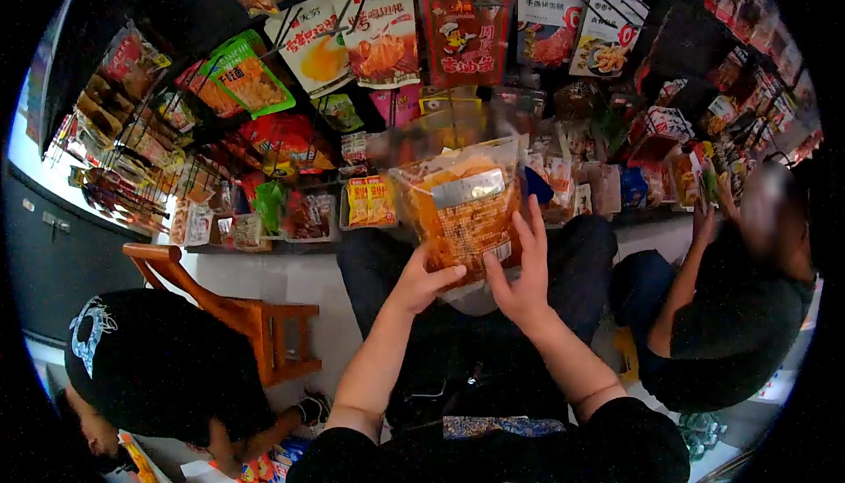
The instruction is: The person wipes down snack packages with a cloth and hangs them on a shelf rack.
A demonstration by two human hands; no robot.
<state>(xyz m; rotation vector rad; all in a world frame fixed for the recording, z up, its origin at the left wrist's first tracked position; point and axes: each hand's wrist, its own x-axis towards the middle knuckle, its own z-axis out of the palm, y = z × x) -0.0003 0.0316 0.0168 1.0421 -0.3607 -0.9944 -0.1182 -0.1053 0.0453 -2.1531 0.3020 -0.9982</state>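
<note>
A clear plastic snack bag [462, 210] with orange-brown food inside is held upright in front of my knees. Its printed label, silver strip and barcode face me. My left hand [424, 279] grips the lower left corner, thumb across the front and the other fingers hidden behind. On the lower right, my right hand [524, 276] steadies the bag, its thumb near the barcode and its fingers stretched up along the side edge. What lies behind the bag is partly hidden.
Packaged snacks hang on a rack [466, 38] ahead, above a shelf of small bins [370, 201]. At right, a person [739, 316] holds a packet. Another person [167, 368] bends down at left beside a wooden chair [264, 324]. A dark door [44, 245] stands far left.
</note>
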